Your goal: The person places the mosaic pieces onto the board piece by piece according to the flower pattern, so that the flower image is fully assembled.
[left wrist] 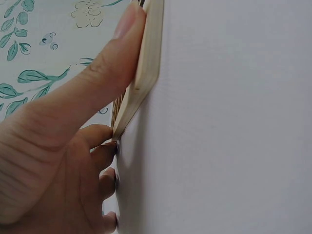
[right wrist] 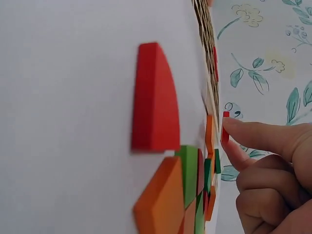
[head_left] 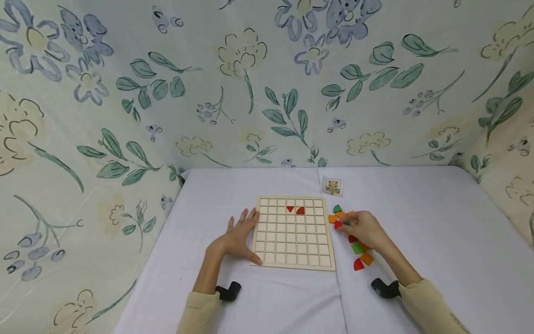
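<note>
A square wooden grid board (head_left: 290,237) lies on the table, with a red triangle (head_left: 290,209) and a red quarter-circle piece (head_left: 300,211) in its upper squares. Along the board's left edge my left hand (head_left: 238,237) is spread, its thumb resting at the near left corner and its fingertips against the side. Between thumb and forefinger, my right hand (head_left: 367,229) pinches a small red piece (right wrist: 225,127), held up off the table beside the board. The piece's full outline is hidden by the fingers. Loose red, green and orange pieces (head_left: 357,248) lie under and around this hand.
A small card with a coloured grid pattern (head_left: 333,186) lies beyond the board's far right corner. Nearest to me among the loose pieces is a red quarter circle (right wrist: 158,102), next to an orange piece (right wrist: 161,197). Floral cloth (head_left: 246,130) hangs behind the white-covered table (head_left: 292,301).
</note>
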